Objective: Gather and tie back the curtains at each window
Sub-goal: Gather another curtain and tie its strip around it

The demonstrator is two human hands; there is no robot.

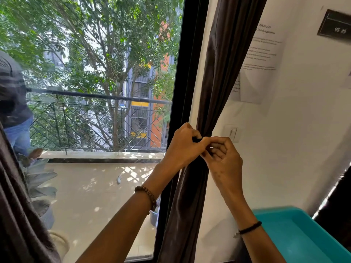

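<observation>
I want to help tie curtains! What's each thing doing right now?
right curtain: gathered, cinched at the middle.
tie: round the curtain, ends pinched.
left grip: pinches the tie.
right grip: pinches the tie.
left curtain: hanging loose.

Noted what I wore. Landmark: the dark brown curtain [212,73].

My left hand [181,147] lay on the curtain's window side. Its forearm was bare down to the frame edge. At that wrist sat a bead bracelet [147,196]: one strand of round beads, wooden-looking, running from tan to dark brown.

My right hand [223,160] lay on the curtain's wall side, forearm likewise bare. At that wrist sat a thin black band [249,227], ribbed or braided; I could not tell which. A small pale piece [236,235] hung at the band's end nearer the curtain.
</observation>
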